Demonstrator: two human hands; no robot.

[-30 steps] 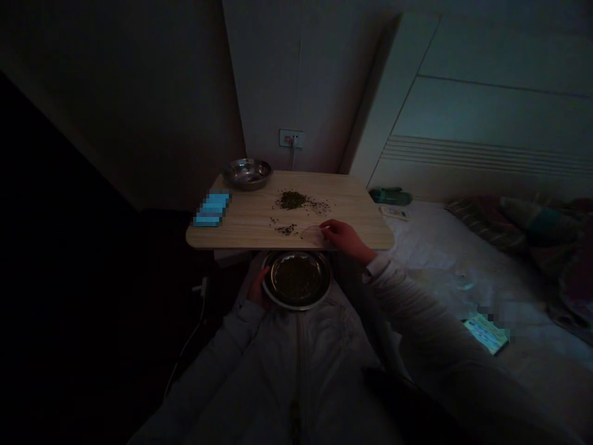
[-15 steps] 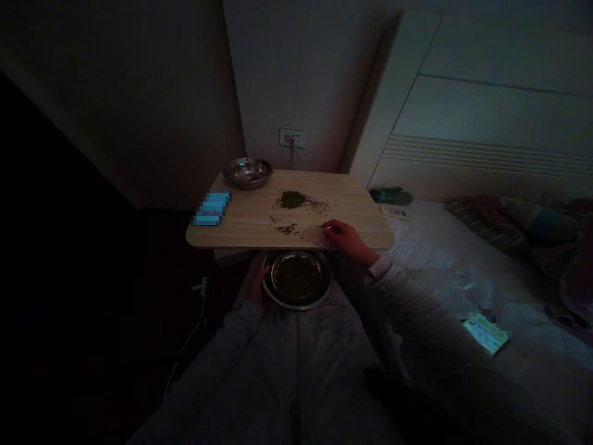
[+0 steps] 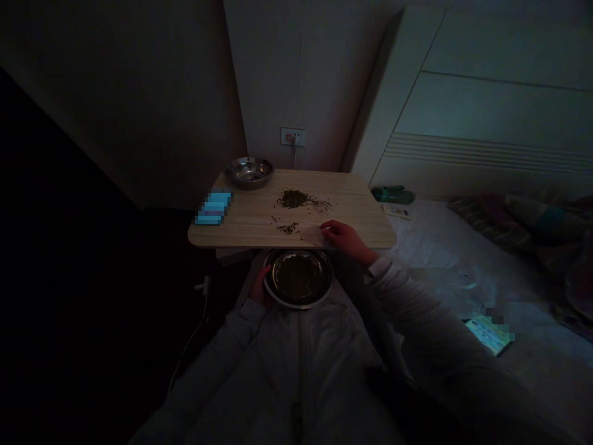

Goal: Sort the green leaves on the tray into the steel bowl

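My left hand [image 3: 259, 286] grips the left rim of a steel bowl [image 3: 299, 305] at my lap; dark greenish beans or seeds fill its bottom. At the front right of the wooden table [image 3: 250, 216], my right hand [image 3: 343, 238] is closed, fingertips pinched at the edge of a thin clear piece [image 3: 313, 235], apparently plastic and barely visible. A small scatter of beans [image 3: 288, 228] lies left of that piece. Farther back sits a larger bean pile [image 3: 294, 198], with loose reddish-brown bits [image 3: 320, 204] to its right. Dim light hides finer detail.
Another steel bowl [image 3: 249, 173] stands at the table's back left, behind a pixelated lit screen [image 3: 214, 209]. On the bed to the right are a green bottle [image 3: 393, 194], a pale remote-like object [image 3: 397, 212] and a lit device [image 3: 490, 334]. A white cable [image 3: 191, 340] hangs at left.
Both hands keep nearly the same place and grip. The view shifts very slightly; the bean piles look unchanged.
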